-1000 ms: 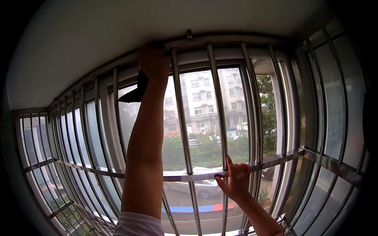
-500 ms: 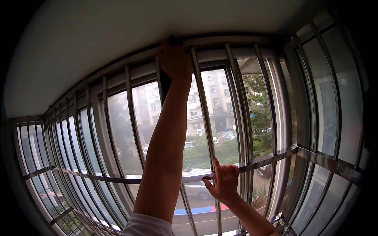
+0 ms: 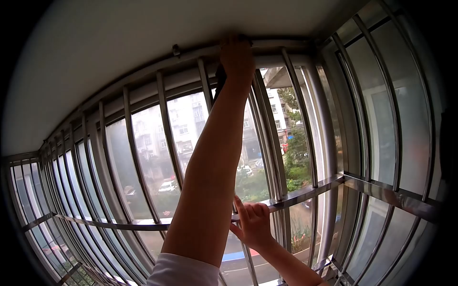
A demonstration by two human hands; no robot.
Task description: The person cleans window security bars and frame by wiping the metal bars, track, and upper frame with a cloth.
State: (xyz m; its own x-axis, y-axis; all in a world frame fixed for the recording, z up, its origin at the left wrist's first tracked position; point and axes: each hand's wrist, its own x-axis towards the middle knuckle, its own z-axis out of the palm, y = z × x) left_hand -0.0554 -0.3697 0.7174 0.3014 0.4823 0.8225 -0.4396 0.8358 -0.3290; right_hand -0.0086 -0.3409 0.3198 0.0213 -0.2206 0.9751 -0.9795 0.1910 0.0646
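My left hand [image 3: 237,59] is raised to the top rail [image 3: 272,44] of a metal window grille, right under the ceiling. Its fingers are closed at the rail in deep shadow. A dark, limp piece that looks like cloth [image 3: 220,76] hangs beside the wrist; most of it is hidden by the hand. Lower down, my right hand [image 3: 255,224] is closed at the horizontal middle rail [image 3: 305,191]. The index finger points up along a vertical bar, the thumb rests by the rail, and the other fingers are curled. My left forearm covers part of the grille.
A small fixture [image 3: 176,50] sticks out by the top rail, left of my raised hand. Vertical bars [image 3: 134,157] run in front of the window panes, and the grille turns a corner into a side panel [image 3: 391,109]. Outside stand buildings, trees and cars.
My left hand has moved right along the top rail, and the small fixture now shows left of it. The view has shifted right. My right hand keeps its place at the middle rail.
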